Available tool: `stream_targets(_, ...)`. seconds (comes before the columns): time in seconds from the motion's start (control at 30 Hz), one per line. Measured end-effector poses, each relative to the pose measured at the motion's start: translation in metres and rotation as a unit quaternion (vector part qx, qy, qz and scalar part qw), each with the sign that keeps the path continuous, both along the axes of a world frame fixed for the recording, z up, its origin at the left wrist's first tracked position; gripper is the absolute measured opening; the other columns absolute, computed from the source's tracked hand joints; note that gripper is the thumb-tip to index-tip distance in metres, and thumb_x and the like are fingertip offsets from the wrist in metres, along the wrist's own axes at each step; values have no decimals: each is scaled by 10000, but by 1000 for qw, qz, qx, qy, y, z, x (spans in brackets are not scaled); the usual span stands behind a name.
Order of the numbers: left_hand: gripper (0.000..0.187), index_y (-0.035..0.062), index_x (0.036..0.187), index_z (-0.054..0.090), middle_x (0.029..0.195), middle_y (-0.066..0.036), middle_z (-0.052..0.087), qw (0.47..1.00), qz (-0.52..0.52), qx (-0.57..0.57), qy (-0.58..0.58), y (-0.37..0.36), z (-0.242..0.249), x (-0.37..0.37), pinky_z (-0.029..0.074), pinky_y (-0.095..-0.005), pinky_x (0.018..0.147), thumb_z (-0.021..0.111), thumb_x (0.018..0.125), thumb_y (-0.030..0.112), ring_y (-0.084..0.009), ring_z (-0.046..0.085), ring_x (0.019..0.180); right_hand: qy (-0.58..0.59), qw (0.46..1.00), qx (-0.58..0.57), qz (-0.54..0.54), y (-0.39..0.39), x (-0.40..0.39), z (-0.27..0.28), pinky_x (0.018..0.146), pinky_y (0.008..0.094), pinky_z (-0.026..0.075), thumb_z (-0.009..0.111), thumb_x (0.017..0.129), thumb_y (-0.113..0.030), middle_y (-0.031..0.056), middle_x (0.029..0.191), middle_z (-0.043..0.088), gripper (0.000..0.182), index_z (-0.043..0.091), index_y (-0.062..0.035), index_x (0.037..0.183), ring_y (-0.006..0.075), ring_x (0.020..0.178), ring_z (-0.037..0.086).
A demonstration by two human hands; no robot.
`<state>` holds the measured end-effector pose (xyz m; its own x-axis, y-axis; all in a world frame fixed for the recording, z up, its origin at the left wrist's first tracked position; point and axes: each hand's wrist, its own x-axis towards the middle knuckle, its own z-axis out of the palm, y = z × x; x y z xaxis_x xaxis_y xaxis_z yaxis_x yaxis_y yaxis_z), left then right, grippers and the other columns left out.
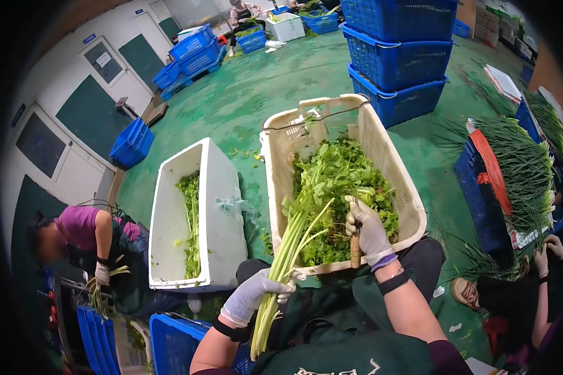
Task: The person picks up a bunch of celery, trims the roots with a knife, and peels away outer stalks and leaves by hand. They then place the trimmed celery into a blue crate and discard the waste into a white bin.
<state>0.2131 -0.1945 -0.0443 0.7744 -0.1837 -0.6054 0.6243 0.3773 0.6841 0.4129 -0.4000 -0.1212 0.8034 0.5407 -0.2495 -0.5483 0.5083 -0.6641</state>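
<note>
My left hand (pixel 259 295), in a white glove, is wrapped round the pale stalks of a bunch of celery (pixel 288 240). The bunch slants up to the right, its leaves over a cream plastic crate (pixel 413 209). Cut leaves and greens (pixel 344 162) lie in that crate. My right hand (pixel 368 231), gloved too, is closed at the crate's near right side, holding a tool with a wooden handle (pixel 355 250) that points down. The tool's blade cannot be made out among the leaves.
Left of the crate stands a white foam box (pixel 222 219) with celery inside. Stacked blue crates (pixel 400 62) rise behind, and green onions (pixel 513 169) lie at the right. A co-worker (pixel 84 231) bends at the left; another co-worker's hands (pixel 547 253) show at the right.
</note>
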Motion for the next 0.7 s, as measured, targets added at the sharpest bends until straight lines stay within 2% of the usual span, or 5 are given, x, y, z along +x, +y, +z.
stream_targets(0.27,516,-7,1261,538,794,-18,617,971,-18,232,-55,-16,-20,7,453,-229,560,741,807,134,-62,541,612,-84,978,-190,-29,32,-65,8,547,197,400,781,823,-219,-22,696,552,692,437,75,1347,34,602,469)
stream_targets(0.47,640,-45,1250,489,935,-140,645,794,-54,569,-206,-43,-26,-9,529,-308,728,792,790,280,-156,641,814,-210,959,-187,-40,50,-73,16,742,247,490,769,815,-131,66,990,627,708,382,64,1376,103,816,572)
stream_targets(0.53,708,-51,1269,470,1012,-140,649,830,-93,538,-117,-41,-14,-7,518,-318,825,811,769,316,-168,643,936,-156,981,-118,-12,48,-79,24,773,250,494,743,806,-40,72,1049,616,651,407,41,1358,109,887,578)
stream_targets(0.6,697,-42,1269,488,1063,-124,649,965,-105,221,-92,-26,-12,-8,488,-325,916,810,767,319,-189,632,1017,-108,992,-53,-27,44,-85,26,810,254,501,708,792,42,76,1099,607,652,409,23,1372,125,971,585)
stream_targets(0.7,621,-19,1238,526,1104,-150,643,991,-45,-59,-112,-6,-20,-3,513,-367,903,722,831,408,-239,647,990,-108,993,-45,-13,41,-92,31,841,257,508,692,785,78,90,1162,588,700,366,29,1403,131,1026,583)
